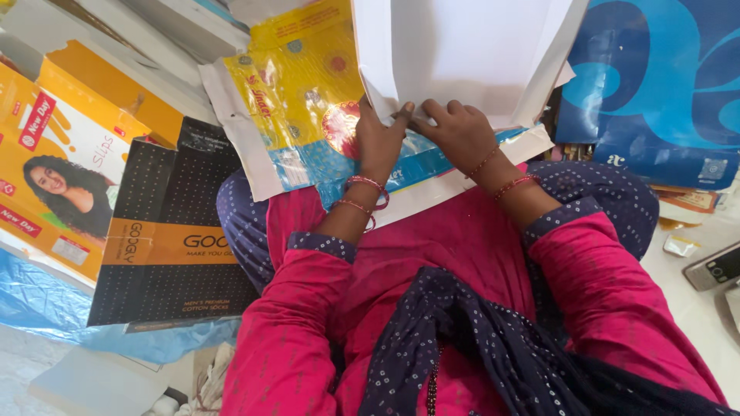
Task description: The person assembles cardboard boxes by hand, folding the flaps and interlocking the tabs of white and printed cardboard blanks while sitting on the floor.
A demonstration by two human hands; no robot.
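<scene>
Hands: two, side by side. Left hand [379,139] and right hand [460,132] press flat, fingers spread, on one yellow-and-blue printed carton blank [301,115] across the lap, its white flap [462,54] raised just beyond. Black flattened cartons [166,231]: one stack, left.

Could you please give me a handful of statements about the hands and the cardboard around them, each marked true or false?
1. Both hands press on the white cardboard sheet at its lower fold. True: the left hand and right hand meet there.
2. The white cardboard sheet lies on a yellow and blue printed sheet. True.
3. The flattened black box lies to the person's right. False: it lies to the left.
4. The wrists are bare. False: both wear red bangles.
5. A blue patterned bag lies at the upper right. True.
</scene>
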